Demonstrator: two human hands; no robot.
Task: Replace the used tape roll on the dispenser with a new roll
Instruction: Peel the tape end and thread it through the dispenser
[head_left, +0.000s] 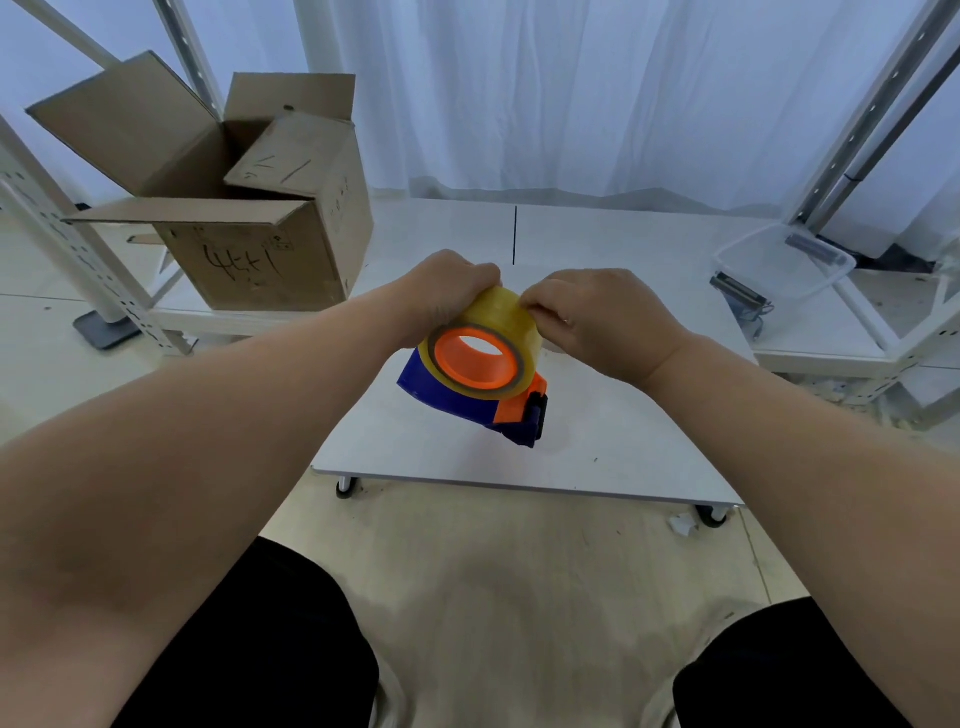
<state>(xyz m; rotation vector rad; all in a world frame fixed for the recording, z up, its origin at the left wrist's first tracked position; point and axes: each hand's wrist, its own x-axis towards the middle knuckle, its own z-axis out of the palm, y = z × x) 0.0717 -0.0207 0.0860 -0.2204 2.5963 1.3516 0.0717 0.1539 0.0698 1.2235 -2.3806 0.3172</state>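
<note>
A blue and orange tape dispenser (452, 395) is held in the air above the low white table (597, 452). A yellowish clear tape roll (501, 312) sits on its orange hub. My left hand (441, 291) grips the roll and the dispenser from the left. My right hand (597, 322) pinches the top right edge of the roll with its fingertips. The dispenser's cutter end (535, 415) points down towards me. My fingertips hide the far side of the roll.
An open cardboard box (249, 249) stands at the back left of the table. A clear plastic tub (784, 260) with small metal parts beside it lies at the back right. White metal shelf frames flank both sides. My knees are at the bottom.
</note>
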